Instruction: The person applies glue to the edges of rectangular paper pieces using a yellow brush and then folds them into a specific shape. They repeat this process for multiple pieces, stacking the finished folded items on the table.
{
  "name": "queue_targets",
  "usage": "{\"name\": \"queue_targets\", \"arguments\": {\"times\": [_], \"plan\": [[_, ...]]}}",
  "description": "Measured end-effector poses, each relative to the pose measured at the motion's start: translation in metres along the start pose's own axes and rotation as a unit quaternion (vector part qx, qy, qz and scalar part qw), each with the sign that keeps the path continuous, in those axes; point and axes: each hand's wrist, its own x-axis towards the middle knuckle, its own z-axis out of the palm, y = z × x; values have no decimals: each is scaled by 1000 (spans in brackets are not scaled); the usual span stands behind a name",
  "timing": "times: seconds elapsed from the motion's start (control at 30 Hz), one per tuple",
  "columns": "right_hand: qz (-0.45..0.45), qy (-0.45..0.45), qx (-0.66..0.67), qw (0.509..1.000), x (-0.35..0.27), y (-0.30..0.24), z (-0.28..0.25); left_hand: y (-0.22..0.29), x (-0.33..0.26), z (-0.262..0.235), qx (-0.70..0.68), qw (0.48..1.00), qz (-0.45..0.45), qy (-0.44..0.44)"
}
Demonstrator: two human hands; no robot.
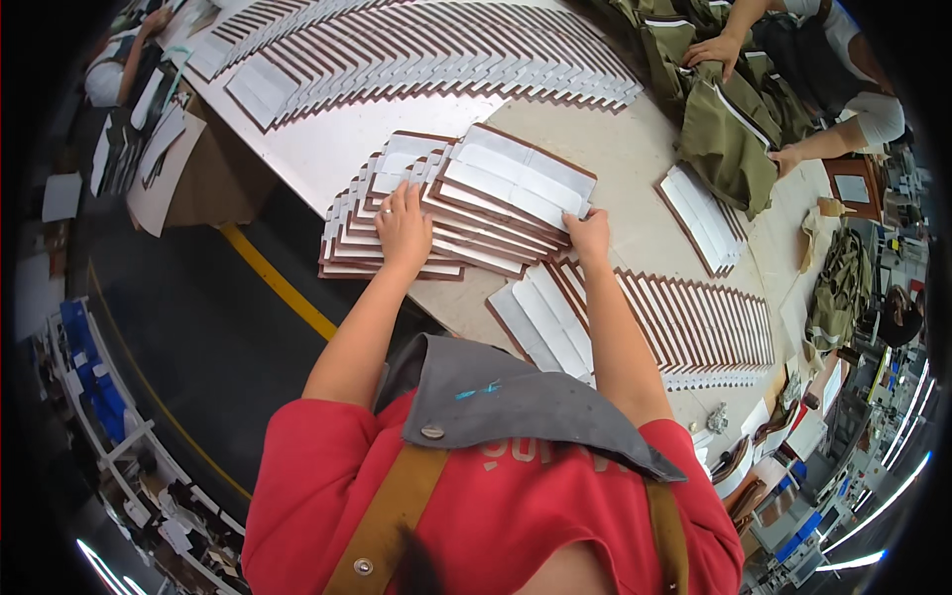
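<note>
Red-sleeved arms reach to a fanned stack of brown-edged white panels [476,203] on the worktable [635,149]. Left hand [404,230] presses flat, fingers spread; right hand [589,234] seemingly pinches the stack's corner. Squaring seems underway; next needs even, two-sided pressure.

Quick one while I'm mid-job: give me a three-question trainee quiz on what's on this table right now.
1. True or false: the left hand lies flat on the fanned stack of brown-edged white pieces.
2. Multiple choice: the right hand is at A) the olive garment, B) the edge of the top stack of pieces, C) the yellow floor line.
3. Fill in: the co-worker's hands at the far end of the table rest on ____ fabric.

Key: 1 true; 2 B; 3 olive green.
</note>
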Motion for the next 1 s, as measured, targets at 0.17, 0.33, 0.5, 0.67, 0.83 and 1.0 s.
{"name": "queue_targets", "arguments": {"times": [0.17,0.33,0.5,0.67,0.83,1.0], "plan": [[-93,31,-116,988,3,2,5,0,1,11,7,1000,-3,-11],[-64,48,63,995,-10,-10,0,-3,-2,4,-13,999,50,8],[-94,70,184,976,17,7,-34,-2,-1,6,0,997,73,-6],[-25,35,199,979,35,35,-88,-2,0,6,22,1000,-4,7],[-119,155,66,978,40,61,-90,49,20,0,-156,983,92,23],[-141,165,31,976,50,60,-81,101,24,51,-250,964,46,-81]]}}
